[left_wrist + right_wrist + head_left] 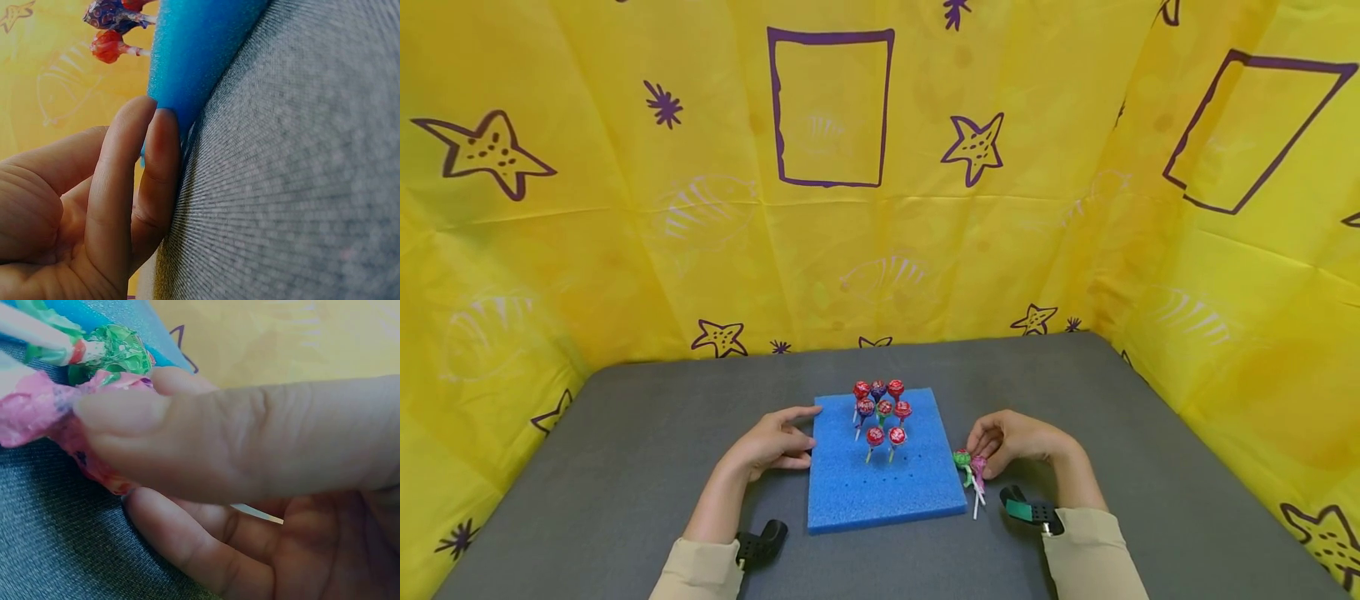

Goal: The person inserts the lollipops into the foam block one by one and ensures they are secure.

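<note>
A blue foam board lies on the grey table, with several wrapped lollipops standing upright in it, red ones, purple ones and a green-and-red one. My left hand rests at the board's left edge, and its fingertips touch the foam side in the left wrist view. Off the right edge, my right hand pinches a pink lollipop by its wrapped head between thumb and fingers. Right beside that one lies a green lollipop; both white sticks point toward me.
Small holes dot the front part of the board. Black wrist straps sit on both forearms. A yellow cloth with purple drawings hangs around the back and sides of the grey table.
</note>
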{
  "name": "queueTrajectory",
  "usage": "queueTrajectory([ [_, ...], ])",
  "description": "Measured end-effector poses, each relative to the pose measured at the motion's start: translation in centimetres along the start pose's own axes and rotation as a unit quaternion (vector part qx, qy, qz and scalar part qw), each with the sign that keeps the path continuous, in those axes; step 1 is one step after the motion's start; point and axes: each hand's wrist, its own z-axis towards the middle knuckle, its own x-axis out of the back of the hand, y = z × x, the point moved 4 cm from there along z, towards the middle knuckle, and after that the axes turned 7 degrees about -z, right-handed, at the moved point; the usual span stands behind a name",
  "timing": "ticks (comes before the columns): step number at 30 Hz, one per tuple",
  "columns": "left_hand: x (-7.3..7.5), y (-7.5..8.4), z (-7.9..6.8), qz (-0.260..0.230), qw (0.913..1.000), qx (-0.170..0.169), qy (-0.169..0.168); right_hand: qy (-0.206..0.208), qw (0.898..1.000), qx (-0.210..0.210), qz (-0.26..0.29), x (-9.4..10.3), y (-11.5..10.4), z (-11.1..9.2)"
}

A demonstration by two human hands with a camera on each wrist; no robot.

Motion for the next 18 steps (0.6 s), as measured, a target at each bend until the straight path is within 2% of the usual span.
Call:
queueTrajectory([
  [8, 0.06, -0.06, 0.08, 0.001, 1.0000, 0.001, -0.001, 0.001, 1.000, -0.008, -0.009, -0.12, -0.20, -0.11],
  [18, 0.02, -0.06, 0.10, 0.000, 1.0000, -0.001, 0.000, -0.004, 1.000, 0.001, -0.013, -0.01, -0.09, -0.18],
])
